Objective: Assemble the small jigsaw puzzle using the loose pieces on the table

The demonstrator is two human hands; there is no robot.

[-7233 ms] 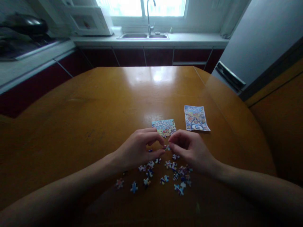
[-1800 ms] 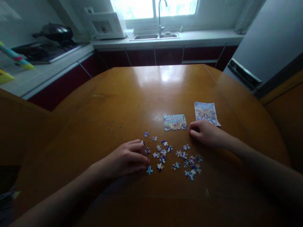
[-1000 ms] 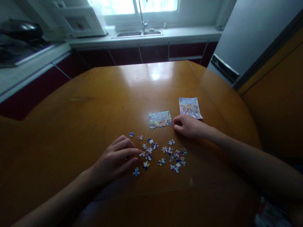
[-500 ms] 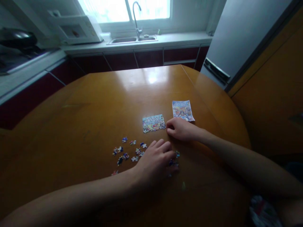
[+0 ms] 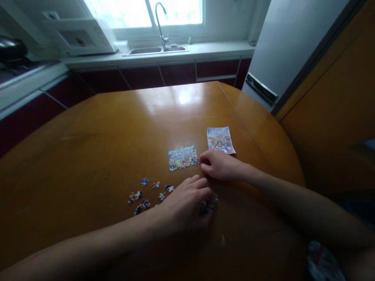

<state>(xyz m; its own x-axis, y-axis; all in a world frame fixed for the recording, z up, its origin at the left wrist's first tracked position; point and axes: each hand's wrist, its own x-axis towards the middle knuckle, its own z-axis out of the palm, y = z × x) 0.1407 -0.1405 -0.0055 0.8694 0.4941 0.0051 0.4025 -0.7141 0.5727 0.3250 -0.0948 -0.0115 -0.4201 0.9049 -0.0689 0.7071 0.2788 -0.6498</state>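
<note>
A partly assembled jigsaw puzzle (image 5: 183,157) lies flat on the wooden table, its lower edge uneven. My right hand (image 5: 220,164) rests at the puzzle's right edge, fingers curled into a pinch; whatever is between the fingertips is hidden. Nearer to me, my left hand (image 5: 189,203) is low over the table, thumb and fingers apart around a few loose puzzle pieces (image 5: 206,207). More loose pieces (image 5: 162,196) are scattered to the left of that hand, some hidden behind its wrist. A printed picture sheet (image 5: 220,139) lies just beyond my right hand.
The broad wooden table (image 5: 96,156) fills most of the view. Behind it run a counter with a sink (image 5: 146,51) and a white microwave (image 5: 79,37). A fridge (image 5: 287,43) stands at the right.
The view has shifted slightly, so the table things appear further left and lower. My left hand's fingers have drawn in around the loose pieces. My right hand stays at the puzzle's edge.
</note>
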